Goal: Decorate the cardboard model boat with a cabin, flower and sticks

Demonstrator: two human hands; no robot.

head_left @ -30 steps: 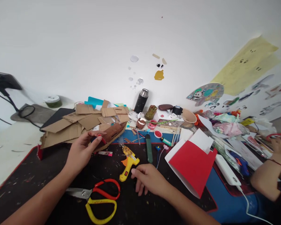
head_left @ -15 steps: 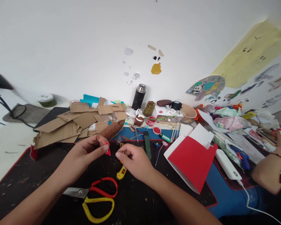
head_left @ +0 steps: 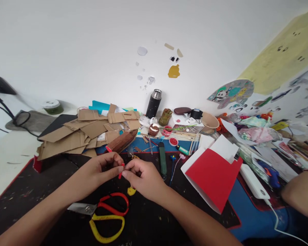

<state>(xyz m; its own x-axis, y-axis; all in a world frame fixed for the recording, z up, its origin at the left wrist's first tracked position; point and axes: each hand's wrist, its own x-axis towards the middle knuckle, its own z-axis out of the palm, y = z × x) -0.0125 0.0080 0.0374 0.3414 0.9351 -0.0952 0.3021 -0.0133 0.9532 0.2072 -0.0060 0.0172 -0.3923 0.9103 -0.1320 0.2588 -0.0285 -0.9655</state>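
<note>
My left hand (head_left: 99,172) pinches a small piece of red paper (head_left: 120,175) between thumb and fingertips. The fingertips of my right hand (head_left: 147,176) close on the same piece from the other side, so the hands nearly touch. Below them on the black mat lie scissors (head_left: 102,218) with one red and one yellow handle, blades pointing left. A yellow cutter (head_left: 130,191) is mostly covered by my right hand. Just beyond my left hand rests a brown boat-shaped piece (head_left: 122,141). A red tip (head_left: 108,149) shows at its near end; whether it is attached, I cannot tell.
Cardboard scraps (head_left: 69,138) are piled at the back left. A black flask (head_left: 154,104) stands by the wall. To the right lie a folded red sheet (head_left: 214,179) and a white power strip (head_left: 254,181). Another person's arm (head_left: 300,191) reaches in at the right edge.
My two hands have come together, and my right fingertips now meet the red paper that my left hand was holding alone. The view has shifted slightly left.
</note>
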